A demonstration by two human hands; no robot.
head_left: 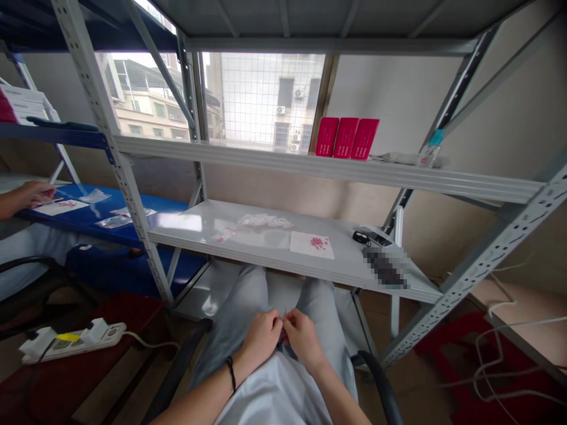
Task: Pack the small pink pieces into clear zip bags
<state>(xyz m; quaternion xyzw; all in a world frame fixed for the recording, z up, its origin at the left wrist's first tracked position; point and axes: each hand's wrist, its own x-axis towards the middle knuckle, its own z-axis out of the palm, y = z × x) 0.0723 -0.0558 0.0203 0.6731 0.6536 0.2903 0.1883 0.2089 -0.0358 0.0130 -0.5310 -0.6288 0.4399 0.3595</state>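
Seen from the person's own viewpoint, the left hand (263, 337) and right hand (302, 339) meet above the lap, over light jeans. Their fingertips (278, 323) pinch together on a tiny thin item (284, 314), too small to identify, held at the centre of the frame. A black bracelet (231, 373) circles the left wrist. Just ahead, a white metal shelf (190, 227) holds clear plastic bags (263, 221), a paper sheet (312, 245) scattered with pink pieces, and a pixelated object (384, 267) at right. Three red boxes (345, 137) stand on the shelf above. At the far left, a co-worker's hand (38, 193) rests on a paper sheet atop a blue shelf (101, 215).
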